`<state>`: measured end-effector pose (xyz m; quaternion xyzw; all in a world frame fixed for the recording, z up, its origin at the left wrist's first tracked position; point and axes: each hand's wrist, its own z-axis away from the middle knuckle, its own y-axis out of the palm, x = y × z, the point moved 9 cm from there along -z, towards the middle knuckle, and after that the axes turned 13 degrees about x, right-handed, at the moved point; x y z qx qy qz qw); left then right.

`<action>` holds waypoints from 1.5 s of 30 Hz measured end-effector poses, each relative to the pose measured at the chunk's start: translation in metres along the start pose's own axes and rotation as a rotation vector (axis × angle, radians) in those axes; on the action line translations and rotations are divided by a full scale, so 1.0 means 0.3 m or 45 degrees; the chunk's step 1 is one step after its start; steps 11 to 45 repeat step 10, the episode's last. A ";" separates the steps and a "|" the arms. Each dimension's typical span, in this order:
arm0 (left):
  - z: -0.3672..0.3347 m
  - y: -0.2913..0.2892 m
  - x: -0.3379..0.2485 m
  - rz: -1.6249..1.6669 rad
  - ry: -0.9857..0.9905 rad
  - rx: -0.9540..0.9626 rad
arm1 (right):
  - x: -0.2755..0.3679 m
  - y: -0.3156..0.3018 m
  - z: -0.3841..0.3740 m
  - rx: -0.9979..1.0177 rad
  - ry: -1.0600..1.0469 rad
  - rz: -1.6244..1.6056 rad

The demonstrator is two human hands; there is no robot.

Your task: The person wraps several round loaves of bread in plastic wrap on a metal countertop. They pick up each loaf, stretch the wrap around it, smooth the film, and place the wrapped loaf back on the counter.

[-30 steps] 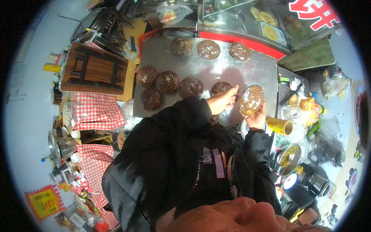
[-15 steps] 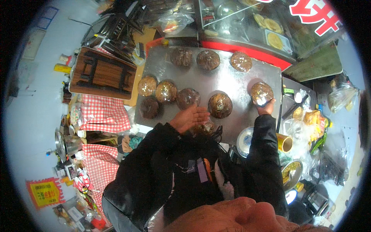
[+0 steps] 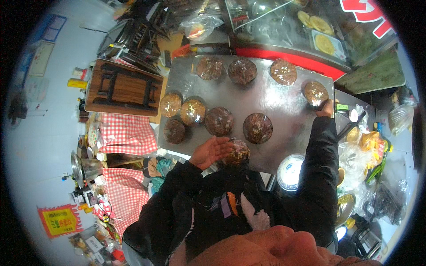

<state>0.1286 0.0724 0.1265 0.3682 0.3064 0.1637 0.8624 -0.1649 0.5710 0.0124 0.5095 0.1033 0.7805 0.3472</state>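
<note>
Left hand (image 3: pixel 212 151) open, palm flat beside a round film-wrapped brown cake (image 3: pixel 236 153) at the near edge of the steel tray (image 3: pixel 284 95). Right hand (image 3: pixel 326 108) at the tray's far-right corner, fingers on another wrapped cake (image 3: pixel 315 92); grip unclear. Cakes probably soft, film slippery: lift from underneath.

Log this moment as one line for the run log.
left hand open beside wrapped round brown cake | right hand at far-right wrapped cake | grey metal tray holds them

Single head-worn fisheye, looking steeply down, close over steel table (image 3: pixel 284 95)
</note>
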 end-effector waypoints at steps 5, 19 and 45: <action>-0.026 0.005 -0.007 0.008 0.028 0.108 | -0.009 -0.332 -0.084 -0.047 -0.137 0.502; -0.039 0.036 -0.048 -0.042 0.019 0.179 | 0.007 -0.439 -0.017 -0.283 -0.533 1.906; -0.039 0.036 -0.048 -0.042 0.019 0.179 | 0.007 -0.439 -0.017 -0.283 -0.533 1.906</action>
